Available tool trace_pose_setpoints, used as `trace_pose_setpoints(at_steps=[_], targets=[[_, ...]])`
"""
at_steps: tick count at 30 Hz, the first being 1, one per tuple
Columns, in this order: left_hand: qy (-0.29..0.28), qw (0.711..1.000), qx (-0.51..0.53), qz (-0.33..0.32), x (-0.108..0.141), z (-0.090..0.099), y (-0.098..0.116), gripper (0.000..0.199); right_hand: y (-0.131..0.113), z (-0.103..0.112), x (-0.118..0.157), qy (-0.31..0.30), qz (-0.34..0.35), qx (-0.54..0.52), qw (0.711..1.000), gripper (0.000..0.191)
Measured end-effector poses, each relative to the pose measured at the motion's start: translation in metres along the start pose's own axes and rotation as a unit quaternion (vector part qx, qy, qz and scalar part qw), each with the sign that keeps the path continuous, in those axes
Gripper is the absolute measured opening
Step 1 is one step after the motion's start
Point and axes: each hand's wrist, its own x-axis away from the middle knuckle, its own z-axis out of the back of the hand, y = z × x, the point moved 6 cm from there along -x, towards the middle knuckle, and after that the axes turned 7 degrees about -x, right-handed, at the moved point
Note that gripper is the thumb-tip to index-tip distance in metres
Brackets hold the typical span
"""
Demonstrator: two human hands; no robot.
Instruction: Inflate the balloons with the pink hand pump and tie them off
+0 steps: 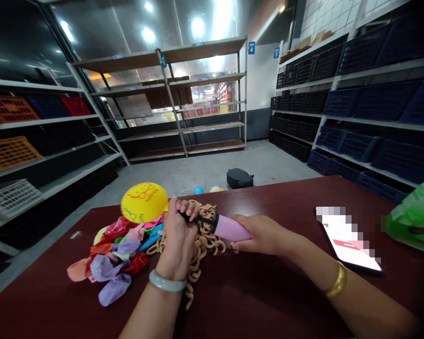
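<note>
A yellow balloon (144, 202) with printed drawings is inflated at the left, its neck at the fingers of my left hand (180, 226). Those fingers are closed around the balloon's neck and the dark nozzle end of a pump. My right hand (257, 233) grips the pink body of the hand pump (229, 228), whose black rod runs toward my left hand. Beneath and behind my left hand lies a heap of tan cord (201, 245). Uninflated balloons (118, 256) in several colours are piled to the left of the cord.
On the dark red table (268, 292), a phone (349, 242) lies at the right, near a green plastic bag (415, 221). Beyond the table, a dark grey object (239, 178) and a blue balloon (198, 190) are on the floor. Shelves (212, 126) with crates at both sides stand around.
</note>
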Motion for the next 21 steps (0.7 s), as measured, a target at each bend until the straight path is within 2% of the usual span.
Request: trace_pose_setpoints(at_steps=[4,6,8,11,16,21], targets=[[0.013,0.999,0.031,-0.036,-0.019,0.018,0.041,0.038,0.013,0.010,0.004,-0.041,-0.003,-0.054,0.998,0.056],[0.018,0.998,0.044,-0.049,-0.024,0.025,0.051,0.037,0.018,0.015,0.005,-0.052,-0.005,-0.078,0.996,0.056],[0.019,0.997,0.050,-0.056,-0.025,0.027,0.051,0.036,0.021,0.017,0.006,-0.057,-0.009,-0.088,0.994,0.057],[0.015,0.997,0.050,-0.054,-0.021,0.025,0.037,0.036,0.020,0.018,0.006,-0.055,-0.018,-0.080,0.995,0.058],[-0.009,0.999,0.027,-0.040,-0.005,0.010,-0.002,0.036,0.013,0.008,0.004,-0.064,-0.015,-0.080,0.995,0.059],[0.006,1.000,-0.008,0.003,0.016,-0.008,-0.031,0.036,0.008,-0.006,0.000,-0.044,-0.009,-0.083,0.996,0.056]])
